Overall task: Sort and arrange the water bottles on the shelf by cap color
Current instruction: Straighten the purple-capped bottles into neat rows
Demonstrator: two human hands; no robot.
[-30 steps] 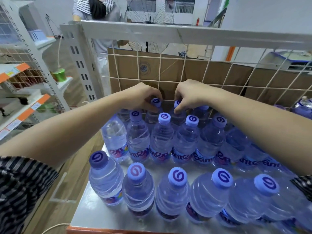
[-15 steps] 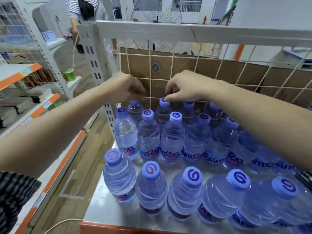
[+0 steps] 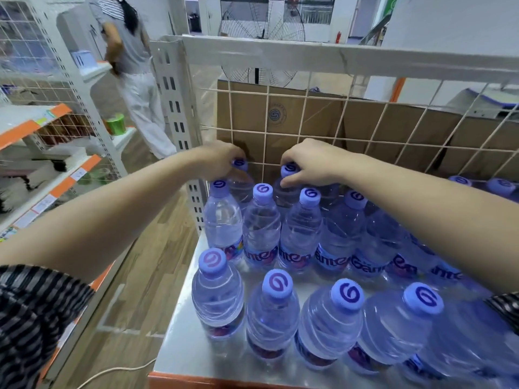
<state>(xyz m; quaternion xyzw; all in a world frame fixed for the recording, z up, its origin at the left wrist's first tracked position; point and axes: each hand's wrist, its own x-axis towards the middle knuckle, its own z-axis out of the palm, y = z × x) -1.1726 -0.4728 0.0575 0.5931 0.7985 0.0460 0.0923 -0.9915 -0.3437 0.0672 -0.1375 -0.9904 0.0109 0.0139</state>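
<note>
Water bottles of clear, ribbed plastic are shown standing upright in rows on a smooth, shiny metal shelf with an orange front edge. Each bottle is topped by a round, ridged cap in pale purple, printed with a darker swirl, and wrapped low down in a colourful label.

Two bare forearms are stretched over the front rows to the back row. The left hand is curled round the neck of the back left bottle, fingers clamped just under its cap. The right hand is wrapped the same way round the neck of the back right bottle, with the thumb pressed below the cap. Whether either bottle is lifted off the shelf cannot be told.

Just behind the hands, the shelf is closed by a white wire grid of square openings, through which flat brown cardboard is seen. A striped sleeve is visible at the lower left. A wooden plank floor lies to the left of the shelf, and a person is seen standing beyond it.
</note>
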